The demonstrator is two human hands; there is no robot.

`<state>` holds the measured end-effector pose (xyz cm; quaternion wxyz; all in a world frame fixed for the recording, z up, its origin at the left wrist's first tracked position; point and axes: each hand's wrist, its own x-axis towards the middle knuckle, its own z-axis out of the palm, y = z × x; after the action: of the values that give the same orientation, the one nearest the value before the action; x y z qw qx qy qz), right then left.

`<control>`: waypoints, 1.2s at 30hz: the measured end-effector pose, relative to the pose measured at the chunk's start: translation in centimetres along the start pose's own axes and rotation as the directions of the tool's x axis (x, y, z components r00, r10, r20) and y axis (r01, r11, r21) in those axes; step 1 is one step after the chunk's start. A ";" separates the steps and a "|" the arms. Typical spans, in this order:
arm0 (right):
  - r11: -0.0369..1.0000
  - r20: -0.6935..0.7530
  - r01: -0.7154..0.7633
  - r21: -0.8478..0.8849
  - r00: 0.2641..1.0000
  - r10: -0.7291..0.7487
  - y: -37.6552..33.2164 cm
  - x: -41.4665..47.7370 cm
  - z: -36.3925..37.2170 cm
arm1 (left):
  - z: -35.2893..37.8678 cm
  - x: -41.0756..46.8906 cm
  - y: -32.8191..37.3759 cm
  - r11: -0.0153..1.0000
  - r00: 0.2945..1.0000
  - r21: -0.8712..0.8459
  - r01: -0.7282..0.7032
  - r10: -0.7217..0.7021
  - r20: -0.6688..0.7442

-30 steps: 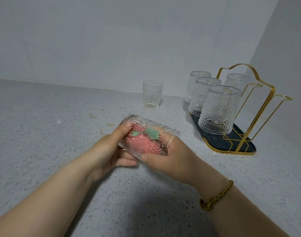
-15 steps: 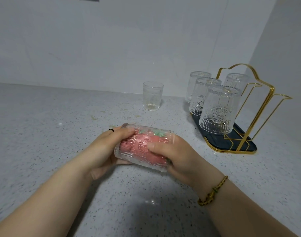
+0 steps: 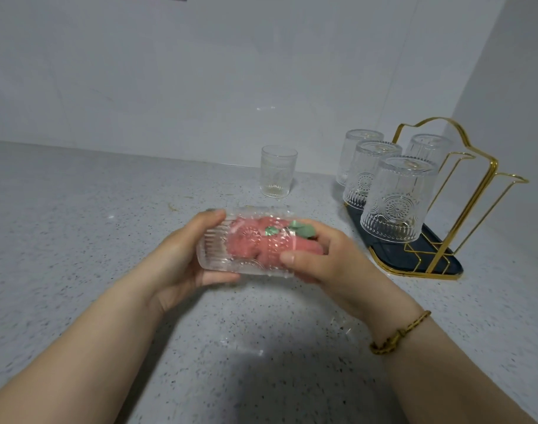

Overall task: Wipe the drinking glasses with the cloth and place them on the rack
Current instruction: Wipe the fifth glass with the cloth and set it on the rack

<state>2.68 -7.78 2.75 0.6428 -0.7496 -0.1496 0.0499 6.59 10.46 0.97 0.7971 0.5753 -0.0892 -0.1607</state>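
A clear embossed drinking glass [image 3: 221, 255] lies on its side above the counter, held between both hands. My left hand [image 3: 182, 261] grips its base end, fingers curled over the top. My right hand [image 3: 322, 264] holds the mouth end, with a red cloth with green trim [image 3: 261, 240] stuffed inside the glass. One more glass [image 3: 278, 171] stands upright on the counter behind. The gold wire rack [image 3: 463, 191] with a dark tray stands at the right and carries several glasses upside down, the nearest glass [image 3: 397, 198] in front.
The speckled grey counter [image 3: 78, 224] runs left and toward me. White walls meet in a corner behind the rack. The rack's right-hand prongs [image 3: 506, 185] carry no glass.
The glass has been turned in my hands and now lies more level. Its base end has swung left, and the cloth has shifted inside it. My hands sit slightly higher.
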 end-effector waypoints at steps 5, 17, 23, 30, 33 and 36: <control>0.888 -0.153 0.095 0.450 0.988 -0.028 -0.1 0.7 -1.6 | -0.5 0.1 0.2 0.992 0.999 -0.121 -0.028 0.024 -0.032; 0.959 -0.652 0.091 0.270 0.750 0.113 0.2 0.9 -1.8 | -0.6 0.1 0.0 0.986 0.994 -0.143 -0.087 0.095 0.049; 0.973 -0.542 -0.003 0.233 0.830 0.132 0.9 1.1 -0.2 | 0.3 -0.2 -0.3 0.994 0.997 -0.107 -0.036 0.043 0.063; 0.851 -0.283 0.040 0.524 0.950 0.129 0.5 1.4 -1.3 | -0.1 0.2 -0.2 0.989 0.998 -0.146 -0.021 0.012 -0.066; 0.955 -0.322 0.061 0.291 0.946 0.038 0.6 1.2 -1.2 | -0.1 0.1 -0.2 0.988 0.999 -0.155 -0.011 0.004 -0.048; 0.996 -0.343 0.091 -0.012 0.935 -0.089 1.0 1.0 -0.8 | 0.3 -0.2 -0.2 0.990 1.000 -0.140 0.004 0.000 0.026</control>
<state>4.02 -8.41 2.00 0.6621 -0.7380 -0.0694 -0.1105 6.27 10.19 0.90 0.8340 0.5161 -0.0875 -0.1747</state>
